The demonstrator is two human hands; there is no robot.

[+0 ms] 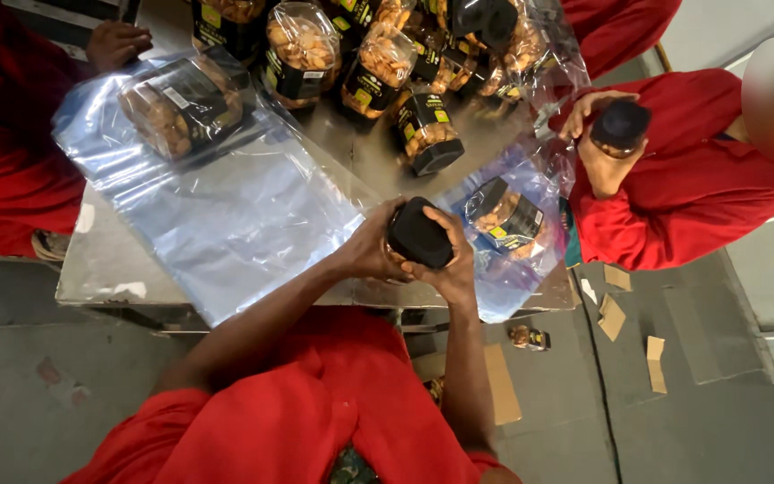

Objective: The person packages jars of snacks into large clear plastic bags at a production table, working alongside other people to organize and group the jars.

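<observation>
I grip a clear snack jar with a black lid [419, 235] in both hands, above the near edge of a steel table [105, 264]. My left hand [369, 251] wraps the jar's left side. My right hand [452, 264] cups its right side and underside. Just right of it lies another jar inside a clear plastic bag [505, 215]. A large flat clear bag [226, 215] spreads to the left, with a jar lying on its side [181, 106] within its far end.
Several filled black-lidded jars [378, 63] crowd the table's far side. A person in red at the right holds a black-lidded jar [620, 125]. Another person's hand [116, 43] rests at the far left. Cardboard scraps [611, 315] and a fallen jar [528, 337] lie on the floor.
</observation>
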